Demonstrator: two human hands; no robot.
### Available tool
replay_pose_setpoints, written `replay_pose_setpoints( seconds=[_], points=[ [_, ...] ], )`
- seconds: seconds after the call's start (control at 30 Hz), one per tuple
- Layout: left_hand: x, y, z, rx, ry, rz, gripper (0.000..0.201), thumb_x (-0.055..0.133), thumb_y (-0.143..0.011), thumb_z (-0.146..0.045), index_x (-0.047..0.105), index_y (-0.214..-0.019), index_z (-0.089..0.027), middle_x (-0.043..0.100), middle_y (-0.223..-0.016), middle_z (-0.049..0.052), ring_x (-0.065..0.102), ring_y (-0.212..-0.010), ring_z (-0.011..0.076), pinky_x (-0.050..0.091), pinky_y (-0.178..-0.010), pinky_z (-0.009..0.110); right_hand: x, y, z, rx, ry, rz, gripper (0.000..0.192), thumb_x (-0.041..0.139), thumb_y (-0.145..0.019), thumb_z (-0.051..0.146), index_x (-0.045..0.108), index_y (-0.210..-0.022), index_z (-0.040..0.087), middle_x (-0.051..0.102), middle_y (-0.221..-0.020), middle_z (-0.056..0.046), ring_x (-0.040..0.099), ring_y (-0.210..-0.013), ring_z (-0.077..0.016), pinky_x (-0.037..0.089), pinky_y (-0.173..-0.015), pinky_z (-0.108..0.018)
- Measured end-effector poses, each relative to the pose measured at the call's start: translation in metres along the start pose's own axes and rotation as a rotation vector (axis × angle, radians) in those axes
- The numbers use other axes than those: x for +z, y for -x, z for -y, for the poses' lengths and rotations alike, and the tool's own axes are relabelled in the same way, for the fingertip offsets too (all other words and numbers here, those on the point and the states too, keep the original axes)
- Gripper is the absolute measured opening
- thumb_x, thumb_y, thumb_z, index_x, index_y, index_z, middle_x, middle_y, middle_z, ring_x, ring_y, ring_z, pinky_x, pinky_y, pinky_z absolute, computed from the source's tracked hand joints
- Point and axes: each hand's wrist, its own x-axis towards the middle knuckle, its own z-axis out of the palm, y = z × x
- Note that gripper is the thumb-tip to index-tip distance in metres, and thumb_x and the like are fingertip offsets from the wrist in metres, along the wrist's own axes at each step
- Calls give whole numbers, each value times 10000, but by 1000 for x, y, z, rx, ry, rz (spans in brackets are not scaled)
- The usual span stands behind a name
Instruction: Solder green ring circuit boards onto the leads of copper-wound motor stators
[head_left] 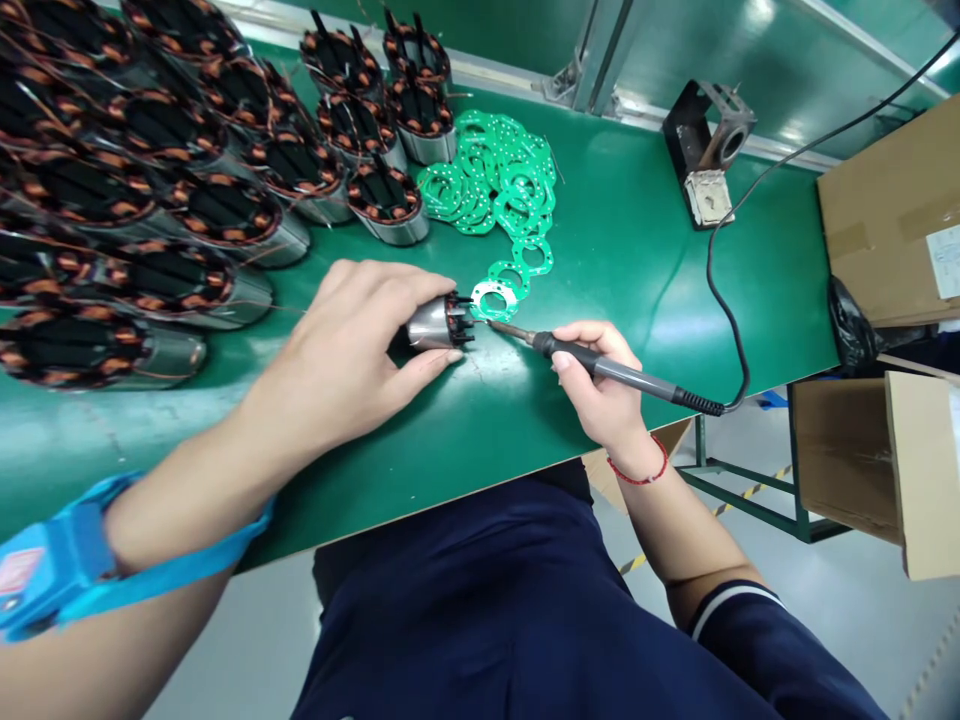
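My left hand (367, 345) grips a small motor stator (429, 326) lying on its side, thumb below and fingers above. Its black prongs and copper windings face right. In my right hand (600, 385) is a soldering iron (619, 372), held like a pen, with its tip pointing left just beside the stator's pronged end. Whether the tip touches a wire there is too small to tell. Right behind the tip lies a green ring-shaped circuit board (493, 300), the nearest of a trail leading back to a heap of such boards (480, 165).
Many upright stators (225, 215) crowd the left and back of the green table (615, 270). A soldering iron stand (709, 150) with a pale sponge stands at the back right. The iron's black cable (724, 300) loops up rightward. A cardboard box (892, 220) sits at the right end.
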Motion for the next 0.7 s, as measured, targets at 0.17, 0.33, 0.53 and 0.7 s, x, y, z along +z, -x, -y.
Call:
replay_pose_setpoints(
  seconds=[0.17,0.33,0.53,0.7],
  points=[
    [2,3,2,-1,-2,-33,466,510,-1041,-438,606,-1320,-78,685,-1219,203,615,-1113,344,506,-963,487,1,0,0,-67,-20,-28,115,643,-912,263,641,-1024,239,703,-824,32,541,-549,-83,460,-505,-237],
    [2,4,5,1,-7,-12,459,495,-1041,-468,592,-1337,-131,683,-1249,168,612,-1122,325,509,-969,490,0,1,-3,-114,19,-63,150,634,-951,342,635,-1061,241,714,-886,12,613,-624,-105,554,-592,-269],
    [-3,-2,-5,-148,22,93,454,450,-1021,-489,603,-1317,-179,675,-1293,155,595,-1185,340,470,-1052,542,1,-1,-6,-64,8,-33,374,589,-1006,504,582,-1323,306,737,-1219,-56,765,-913,-182,657,-798,-360],
    [-6,-5,-11,-246,107,106,460,510,-946,-518,611,-1293,-234,678,-1256,121,593,-1190,368,455,-1084,592,7,-9,-4,1,55,113,340,486,-1063,397,510,-1393,324,779,-1031,-8,772,-903,-165,640,-888,-354]
  ],
)
